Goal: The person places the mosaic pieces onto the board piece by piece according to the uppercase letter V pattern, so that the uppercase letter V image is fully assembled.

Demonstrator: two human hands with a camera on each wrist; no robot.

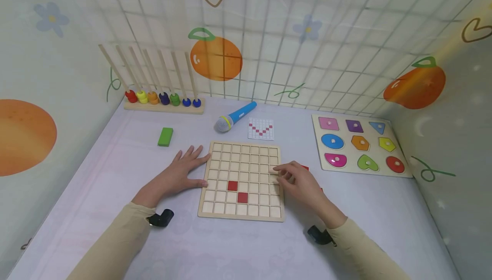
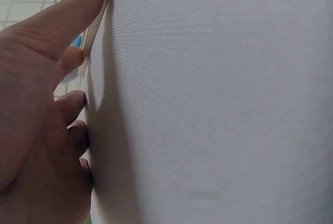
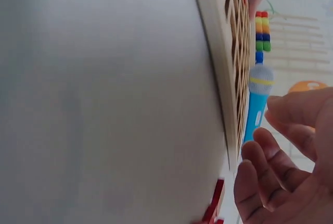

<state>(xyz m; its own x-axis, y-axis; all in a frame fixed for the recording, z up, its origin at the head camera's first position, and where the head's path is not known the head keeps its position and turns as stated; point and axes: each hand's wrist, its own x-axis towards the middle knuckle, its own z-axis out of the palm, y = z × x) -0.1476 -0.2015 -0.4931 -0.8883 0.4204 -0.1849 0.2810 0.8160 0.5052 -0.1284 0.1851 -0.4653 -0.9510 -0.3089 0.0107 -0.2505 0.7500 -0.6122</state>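
A square wooden grid board (image 1: pixel 241 217) lies flat on the table, with one red tile (image 1: pixel 232 185) and, diagonally below it, another red tile (image 1: pixel 242 197) in its cells. My left hand (image 1: pixel 180 172) rests beside the board's left edge, fingers spread, thumb and index finger touching the frame. Over the right edge hovers my right hand (image 1: pixel 301 186), its fingers loosely bent; the right wrist view shows nothing between thumb and fingertips. More red tiles (image 3: pixel 212 206) lie on the table beyond that hand, mostly hidden by it in the head view.
Behind the board lie a card (image 1: pixel 261 129) with a red V pattern and a blue toy microphone (image 1: pixel 238 115). A green block (image 1: pixel 165 137) is at left, below a peg rack (image 1: pixel 165 107) with coloured beads. A shape puzzle (image 1: pixel 361 170) lies at right.
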